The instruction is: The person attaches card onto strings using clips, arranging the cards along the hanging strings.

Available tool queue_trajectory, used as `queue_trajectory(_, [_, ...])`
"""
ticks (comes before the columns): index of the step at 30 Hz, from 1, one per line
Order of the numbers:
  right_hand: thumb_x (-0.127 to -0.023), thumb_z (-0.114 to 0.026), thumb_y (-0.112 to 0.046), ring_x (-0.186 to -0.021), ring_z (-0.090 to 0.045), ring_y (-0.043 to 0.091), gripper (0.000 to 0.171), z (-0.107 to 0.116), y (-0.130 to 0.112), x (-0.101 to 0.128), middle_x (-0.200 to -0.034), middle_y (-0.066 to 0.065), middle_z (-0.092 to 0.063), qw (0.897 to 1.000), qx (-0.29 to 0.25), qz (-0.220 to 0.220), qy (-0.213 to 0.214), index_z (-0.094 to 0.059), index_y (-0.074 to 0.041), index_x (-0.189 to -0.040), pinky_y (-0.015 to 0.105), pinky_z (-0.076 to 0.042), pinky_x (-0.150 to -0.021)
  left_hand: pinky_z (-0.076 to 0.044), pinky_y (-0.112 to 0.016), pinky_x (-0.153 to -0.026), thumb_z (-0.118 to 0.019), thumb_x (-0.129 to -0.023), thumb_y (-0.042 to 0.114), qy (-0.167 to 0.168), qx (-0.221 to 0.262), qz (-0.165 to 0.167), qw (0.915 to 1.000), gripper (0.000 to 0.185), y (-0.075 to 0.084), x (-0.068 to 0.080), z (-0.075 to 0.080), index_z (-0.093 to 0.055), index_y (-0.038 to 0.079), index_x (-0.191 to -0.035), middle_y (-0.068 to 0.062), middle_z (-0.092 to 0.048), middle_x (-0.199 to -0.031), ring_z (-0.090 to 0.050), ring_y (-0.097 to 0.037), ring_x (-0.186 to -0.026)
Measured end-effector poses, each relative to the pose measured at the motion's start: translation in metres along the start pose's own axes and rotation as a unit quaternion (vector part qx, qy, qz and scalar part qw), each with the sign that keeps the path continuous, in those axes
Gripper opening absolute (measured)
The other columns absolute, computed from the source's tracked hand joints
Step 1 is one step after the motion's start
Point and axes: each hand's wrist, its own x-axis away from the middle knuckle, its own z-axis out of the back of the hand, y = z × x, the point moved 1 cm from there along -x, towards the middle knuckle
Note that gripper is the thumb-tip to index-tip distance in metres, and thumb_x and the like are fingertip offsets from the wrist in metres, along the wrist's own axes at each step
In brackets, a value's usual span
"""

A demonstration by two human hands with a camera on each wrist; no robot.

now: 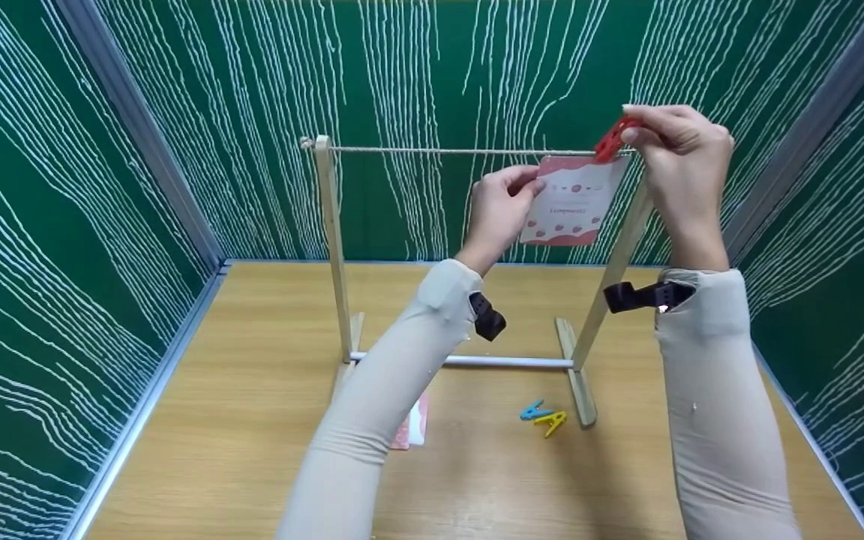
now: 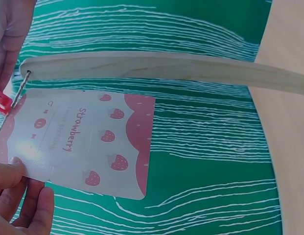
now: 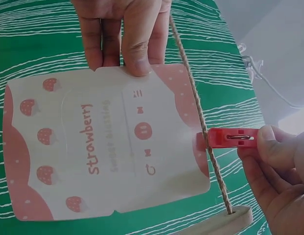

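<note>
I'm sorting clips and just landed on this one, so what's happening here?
A person's left hand pinches the side of a pink-and-white rectangular strawberry-print card. The right hand holds a red plastic clothespin at the card's top edge, over the thin twisted rope strung across a pale wooden frame. A blue plastic clothespin and a yellow plastic clothespin lie on the wood-grain tabletop.

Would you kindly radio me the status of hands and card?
Left hand pinching strawberry card by one side. Right hand holding red clothespin at rope. No obstruction visible.
</note>
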Motion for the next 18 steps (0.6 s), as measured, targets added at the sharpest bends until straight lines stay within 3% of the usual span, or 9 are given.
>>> queue_trajectory(10, [-0.092, -0.064, -0.014, -0.097, -0.058, 0.007, 0.019, -0.008, 0.000, 0.002, -0.106, 0.001, -0.069, 0.999, 0.025, 0.009, -0.024, -0.074, -0.014, -0.107, 0.015, -0.047, -0.077, -0.050, -0.015, -0.082, -0.062, -0.093, 0.014, -0.004, 0.003, 0.004, 1.0000, 0.024, -0.002, 0.000, -0.002, -0.069, 0.009, -0.115, -0.004, -0.071, -0.110, -0.063, -0.008, -0.090])
queue_trajectory(18, [-0.091, -0.065, -0.017, -0.097, -0.057, 0.006, 0.019, -0.011, 0.002, 0.003, -0.106, 0.001, -0.069, 0.999, 0.028, 0.010, -0.029, -0.074, -0.015, -0.107, 0.016, -0.046, -0.079, -0.051, -0.015, -0.084, -0.062, -0.093, 0.014, -0.002, 0.007, 0.004, 1.0000, 0.025, -0.001, 0.000, -0.001, -0.069, 0.009, -0.116, -0.003, -0.071, -0.113, -0.064, -0.008, -0.092])
